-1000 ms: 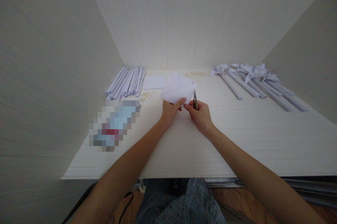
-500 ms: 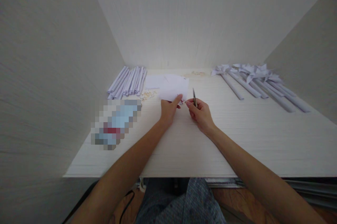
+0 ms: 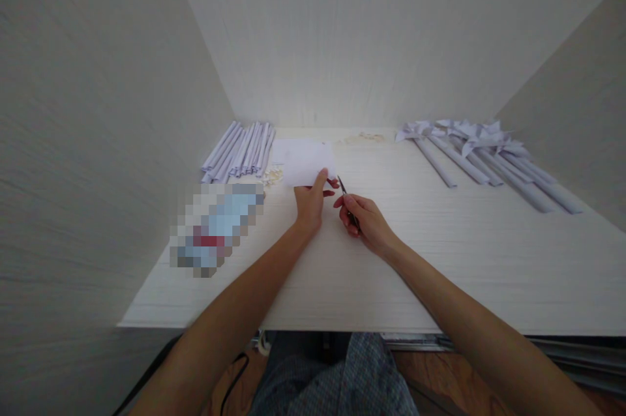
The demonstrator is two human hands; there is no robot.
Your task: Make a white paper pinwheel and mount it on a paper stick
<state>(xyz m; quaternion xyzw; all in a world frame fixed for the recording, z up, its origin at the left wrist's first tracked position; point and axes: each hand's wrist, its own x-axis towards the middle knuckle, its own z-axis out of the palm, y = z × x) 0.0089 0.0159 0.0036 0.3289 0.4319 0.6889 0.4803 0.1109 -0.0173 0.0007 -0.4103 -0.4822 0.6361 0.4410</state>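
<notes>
My left hand [image 3: 310,203] grips the near right corner of a white paper sheet [image 3: 306,168], thumb on top and other fingers beneath. Part of the sheet lies over another white paper [image 3: 281,148]. Just right of it, my right hand [image 3: 366,217] is closed around a pair of scissors [image 3: 342,185]. Their slim metal tip points up and left, close to my left fingertips and apart from the paper. Most of the handle is hidden by my fingers.
Rolled white paper tubes [image 3: 244,148] lie in a bundle at back left. Paper pinwheels on sticks [image 3: 464,148] lie at back right. Pale scraps [image 3: 272,176] sit beside the sheet. A blurred-out bluish object [image 3: 220,227] is at left. Walls [image 3: 317,44] enclose the table.
The paper has shifted left with my left hand, its fingers now spread more. My right hand has moved slightly down and left, and the scissors have tilted to point more leftward.
</notes>
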